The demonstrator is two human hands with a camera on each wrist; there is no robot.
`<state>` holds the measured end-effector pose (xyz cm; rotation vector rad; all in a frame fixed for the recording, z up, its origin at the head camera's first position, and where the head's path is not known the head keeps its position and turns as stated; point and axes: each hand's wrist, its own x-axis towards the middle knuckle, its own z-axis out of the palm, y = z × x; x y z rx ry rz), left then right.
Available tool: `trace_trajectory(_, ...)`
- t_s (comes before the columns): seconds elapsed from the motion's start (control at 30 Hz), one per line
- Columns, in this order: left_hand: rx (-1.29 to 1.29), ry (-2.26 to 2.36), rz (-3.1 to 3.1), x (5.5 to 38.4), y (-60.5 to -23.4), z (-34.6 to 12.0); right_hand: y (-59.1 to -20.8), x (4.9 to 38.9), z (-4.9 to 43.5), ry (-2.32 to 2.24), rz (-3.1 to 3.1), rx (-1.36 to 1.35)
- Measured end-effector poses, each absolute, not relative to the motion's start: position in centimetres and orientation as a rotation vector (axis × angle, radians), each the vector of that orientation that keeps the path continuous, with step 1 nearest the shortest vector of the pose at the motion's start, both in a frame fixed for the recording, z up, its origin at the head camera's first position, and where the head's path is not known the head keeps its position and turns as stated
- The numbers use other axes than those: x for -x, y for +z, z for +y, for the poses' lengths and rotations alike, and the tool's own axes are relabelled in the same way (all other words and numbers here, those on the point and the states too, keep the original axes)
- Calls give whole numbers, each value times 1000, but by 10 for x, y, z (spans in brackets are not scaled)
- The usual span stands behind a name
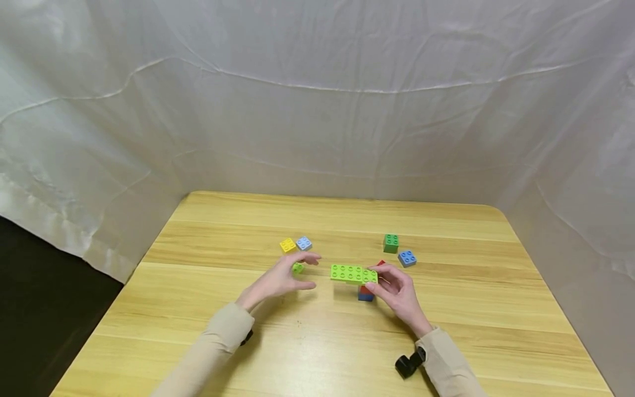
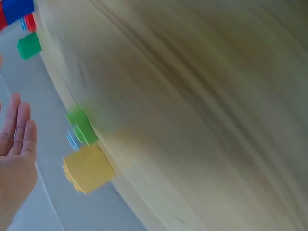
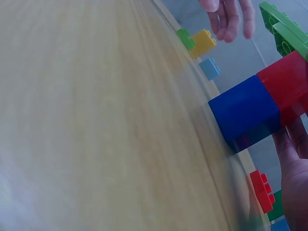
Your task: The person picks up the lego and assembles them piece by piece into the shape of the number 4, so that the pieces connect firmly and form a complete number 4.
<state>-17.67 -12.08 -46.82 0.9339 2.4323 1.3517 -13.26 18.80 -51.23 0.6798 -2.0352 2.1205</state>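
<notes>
My right hand [image 1: 399, 292] pinches the right end of a lime green stretch of studded bricks [image 1: 347, 273] between thumb and fingers. Beneath that end are a red brick [image 3: 286, 86] and a blue brick [image 3: 245, 113], joined in a stack; the green part juts out toward the left. My left hand [image 1: 280, 275] is held apart from the stack, thumb and fingers spread with nothing between them. Partly hidden behind it lies a small lime green brick [image 1: 297, 268]. In the left wrist view, the left hand's fingers [image 2: 19, 127] are extended.
Beyond my left hand lie a yellow brick [image 1: 288, 245] and a light blue brick [image 1: 304, 243]. Past the right hand are a dark green brick [image 1: 391, 243], a blue brick [image 1: 407, 258] and a partly covered red brick [image 3: 262, 190]. Pale curtains [image 1: 347, 138] surround the wooden table [image 1: 317, 353].
</notes>
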Motion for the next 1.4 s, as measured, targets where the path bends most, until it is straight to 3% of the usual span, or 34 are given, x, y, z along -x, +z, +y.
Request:
trace_trajectory(1.03, -882, 1133, 2619, 186, -473, -142, -513, 132, 188, 2119, -2035, -675)
trace_trajectory(1.4, -707, 1065, 2646, 186, -472, -141, -514, 133, 188, 2114, -2028, -693)
